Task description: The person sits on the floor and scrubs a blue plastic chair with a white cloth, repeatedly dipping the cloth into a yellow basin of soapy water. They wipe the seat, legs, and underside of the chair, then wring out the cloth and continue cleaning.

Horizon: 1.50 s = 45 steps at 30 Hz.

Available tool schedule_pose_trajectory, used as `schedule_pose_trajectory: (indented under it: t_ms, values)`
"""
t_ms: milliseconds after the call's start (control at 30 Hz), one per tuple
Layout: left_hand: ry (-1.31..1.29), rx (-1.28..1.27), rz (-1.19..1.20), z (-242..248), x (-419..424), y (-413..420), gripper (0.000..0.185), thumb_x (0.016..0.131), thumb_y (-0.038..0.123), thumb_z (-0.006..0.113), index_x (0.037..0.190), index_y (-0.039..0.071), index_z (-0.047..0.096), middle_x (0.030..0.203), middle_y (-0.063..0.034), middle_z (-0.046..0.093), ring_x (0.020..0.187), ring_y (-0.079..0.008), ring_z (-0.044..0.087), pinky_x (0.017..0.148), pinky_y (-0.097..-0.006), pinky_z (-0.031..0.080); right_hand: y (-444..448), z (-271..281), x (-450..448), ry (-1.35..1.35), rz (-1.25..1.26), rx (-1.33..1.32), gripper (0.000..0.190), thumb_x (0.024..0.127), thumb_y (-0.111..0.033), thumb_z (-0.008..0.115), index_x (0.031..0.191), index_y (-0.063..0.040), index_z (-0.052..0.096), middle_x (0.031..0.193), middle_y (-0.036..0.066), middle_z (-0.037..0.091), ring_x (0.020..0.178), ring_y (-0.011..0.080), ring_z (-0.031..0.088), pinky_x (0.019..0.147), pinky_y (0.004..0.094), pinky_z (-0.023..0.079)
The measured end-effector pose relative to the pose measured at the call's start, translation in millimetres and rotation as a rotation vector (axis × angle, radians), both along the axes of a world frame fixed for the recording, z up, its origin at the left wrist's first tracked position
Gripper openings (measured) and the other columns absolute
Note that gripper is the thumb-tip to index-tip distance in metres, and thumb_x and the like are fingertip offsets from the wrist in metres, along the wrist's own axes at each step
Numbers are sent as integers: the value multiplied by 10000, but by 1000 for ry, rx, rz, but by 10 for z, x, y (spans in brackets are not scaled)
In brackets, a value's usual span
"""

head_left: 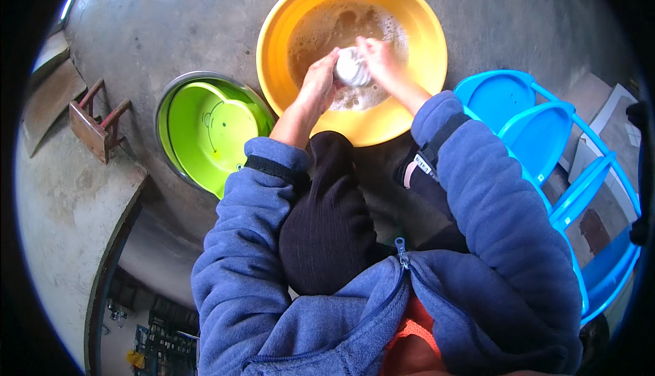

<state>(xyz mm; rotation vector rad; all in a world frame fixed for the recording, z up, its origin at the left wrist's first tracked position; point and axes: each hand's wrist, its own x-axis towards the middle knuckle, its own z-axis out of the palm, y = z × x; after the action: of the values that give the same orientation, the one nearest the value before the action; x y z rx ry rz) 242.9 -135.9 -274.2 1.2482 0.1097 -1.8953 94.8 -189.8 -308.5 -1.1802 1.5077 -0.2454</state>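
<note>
A large yellow plastic basin (pixel 353 129) stands on the floor before me, with brownish, foamy water (pixel 320 30) in its bottom. Over the water, my left hand (pixel 321 80) grips a white bundle (pixel 352 67) from its left side. The bundle looks like wet, bunched cloth, but glare hides its detail. My right hand (pixel 378 58) is at the bundle's upper right, blurred, with bent fingers. Whether those fingers grip the bundle or only touch it, I cannot tell.
Left of the yellow basin, a green plastic basin (pixel 204 120) sits inside a metal-rimmed bowl (pixel 202 75). A blue plastic rack with several shelves (pixel 542 135) stands at the right. A small wooden stool (pixel 92 125) is at the far left, beside a concrete ledge (pixel 77 197).
</note>
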Motion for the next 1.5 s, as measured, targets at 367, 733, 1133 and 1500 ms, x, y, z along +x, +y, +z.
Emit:
schedule_pose_trajectory:
  t_ms: [367,733,1133,1500]
  values:
    - [91,228,-49,-271,462,191,771,952,479,378,1432,-54,96,1482,-270,136,1373,-348,201,1060,-451,313,143,-245,-188,-174,59,173,380,880,-299,576,1150,-34,545,1005,110,623,905,187,593,746,319,489]
    - [-21,-182,105,-354,241,246,298,963,338,417,1033,91,568,997,-19,577,998,-203,526,904,-396,425,338,987,736,-8,410,-487,333,852,-343,582,1056,-81,604,979,163,647,919,302,631,809,399,504]
    - [-767,-95,-247,-312,92,95,205,912,223,563,876,43,654,1005,-99,624,895,-209,609,852,-324,470,-150,231,-234,349,328,-428,247,875,-266,515,1077,-130,558,1077,107,602,1003,279,575,830,431,444]
    - [-671,-83,-223,-915,122,417,429,937,198,472,1316,2,426,1283,-166,517,1177,-256,496,987,-340,376,132,-108,-85,-130,308,44,296,855,-173,588,1105,-33,515,1049,153,593,933,200,593,818,354,483]
